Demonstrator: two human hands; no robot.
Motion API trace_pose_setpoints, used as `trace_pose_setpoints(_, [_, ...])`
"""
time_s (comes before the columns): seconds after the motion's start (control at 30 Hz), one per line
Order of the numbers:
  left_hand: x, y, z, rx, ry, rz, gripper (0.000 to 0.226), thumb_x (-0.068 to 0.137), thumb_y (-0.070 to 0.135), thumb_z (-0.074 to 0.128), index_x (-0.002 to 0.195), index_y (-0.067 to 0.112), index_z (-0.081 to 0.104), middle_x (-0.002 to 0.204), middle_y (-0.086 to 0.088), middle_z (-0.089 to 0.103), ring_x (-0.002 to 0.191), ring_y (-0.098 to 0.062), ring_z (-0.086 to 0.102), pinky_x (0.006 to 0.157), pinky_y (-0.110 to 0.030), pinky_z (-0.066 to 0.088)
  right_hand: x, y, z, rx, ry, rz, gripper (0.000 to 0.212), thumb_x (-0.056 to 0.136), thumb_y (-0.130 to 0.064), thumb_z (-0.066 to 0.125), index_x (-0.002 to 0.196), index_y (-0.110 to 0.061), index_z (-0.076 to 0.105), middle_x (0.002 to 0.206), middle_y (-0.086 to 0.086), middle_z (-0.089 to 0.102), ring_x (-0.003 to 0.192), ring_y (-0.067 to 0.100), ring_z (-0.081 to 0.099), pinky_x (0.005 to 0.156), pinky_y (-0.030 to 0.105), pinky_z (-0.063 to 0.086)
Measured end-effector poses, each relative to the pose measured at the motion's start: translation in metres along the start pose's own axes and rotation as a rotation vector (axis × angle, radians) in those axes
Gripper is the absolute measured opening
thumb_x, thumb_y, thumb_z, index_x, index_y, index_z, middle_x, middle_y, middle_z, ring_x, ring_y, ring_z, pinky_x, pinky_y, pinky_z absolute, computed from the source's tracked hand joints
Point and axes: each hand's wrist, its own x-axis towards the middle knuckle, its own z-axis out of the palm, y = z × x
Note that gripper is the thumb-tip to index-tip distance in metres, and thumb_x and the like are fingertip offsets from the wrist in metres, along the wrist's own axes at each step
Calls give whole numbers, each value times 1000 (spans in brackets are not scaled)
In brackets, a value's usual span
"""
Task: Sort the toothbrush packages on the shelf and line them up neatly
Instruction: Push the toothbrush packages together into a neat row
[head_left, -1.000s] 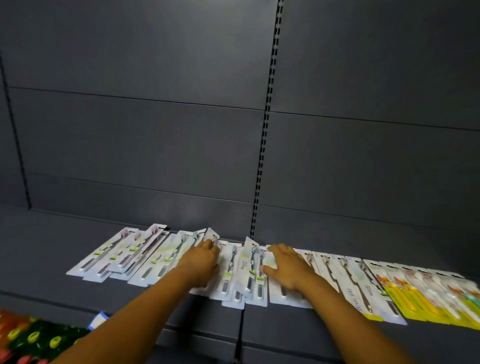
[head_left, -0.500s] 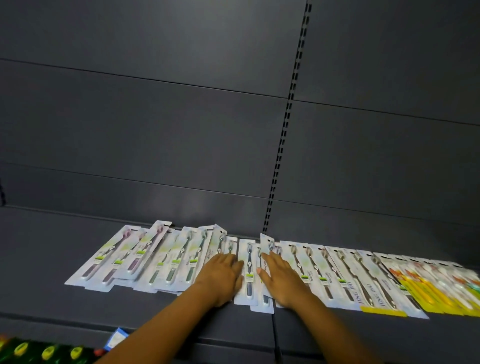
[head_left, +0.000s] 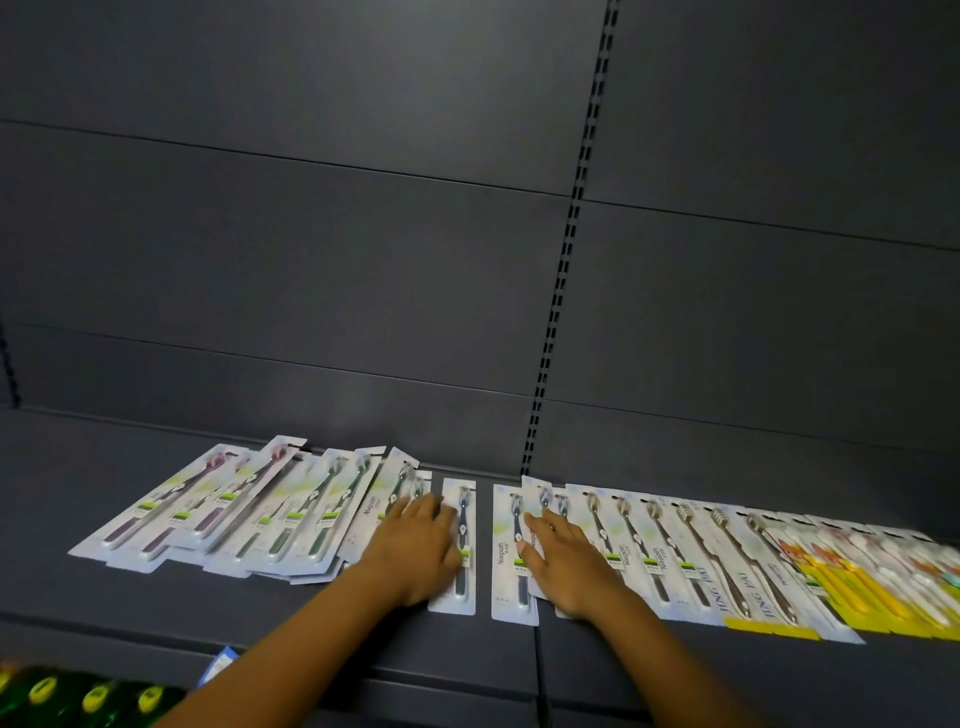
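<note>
Since half a second ago a gap has opened between the middle white carded toothbrush packages (head_left: 459, 545). Left hand (head_left: 415, 551) and right hand (head_left: 563, 564) press flat, fingers spread, either side of it on the dark grey metal shelf (head_left: 78, 613), likely parting groups.

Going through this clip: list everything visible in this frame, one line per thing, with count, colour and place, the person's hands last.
Purple-brush packages: about three, white cards, far left of the row, fanned and overlapping.
Dark-green-brush packages: several, exact count unclear, white cards, overlapping, left of centre.
Single dark-brush package: one, white card, centre, partly under the left hand.
Niepoth and JING PAI packages: several, white cards, right of centre, overlapping.
Yellow-based packages: several, blurred, far right.
Shelf: one, dark grey, under the row.
Back panel: dark grey, behind the shelf.
Green and yellow goods: bottom left corner, blurred.
Left hand: flat on the packages at centre.
Right hand: flat on the packages right of the gap.
</note>
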Motion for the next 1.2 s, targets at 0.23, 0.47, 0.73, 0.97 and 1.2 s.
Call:
trace_pose_setpoints(0.23, [3,35,24,-159,2,163,56,103,48,22,155,32,12,162,4,17,149,-16,14,122,-34,11,1,-11,8,34,1,-16,58,103,-51,23,156,-31,11,165,-4,3,151,20,7,123,39,11])
trace_pose_setpoints(0.47, [4,8,17,-136,-40,178,51,103,44,27,153,33,24,157,9,29,143,-14,26,116,-28,21,5,-24,12,55,23,-25,59,102,-56,20,156,-32,13,164,-6,4,151,19,7,122,39,11])
trace_pose_setpoints(0.73, [11,25,19,-150,-34,60,73,91,72,27,144,23,37,147,3,41,133,-19,39,112,-37,31,-5,-2,14,21,17,-12,57,103,-51,20,156,-29,15,165,-6,3,151,17,1,123,37,6])
trace_pose_setpoints(0.97, [29,27,22,-127,-138,42,70,98,60,23,156,23,11,163,6,10,150,-16,7,122,-43,6,10,-12,18,0,53,-45,53,105,-40,18,156,-26,15,165,-3,4,151,17,2,124,37,6])
trace_pose_setpoints(1.2, [39,22,28,-122,-77,38,73,95,60,30,154,20,18,161,3,18,148,-16,16,122,-40,10,23,-15,18,20,61,-55,53,104,-40,21,155,-26,19,164,-2,7,151,17,4,124,37,8])
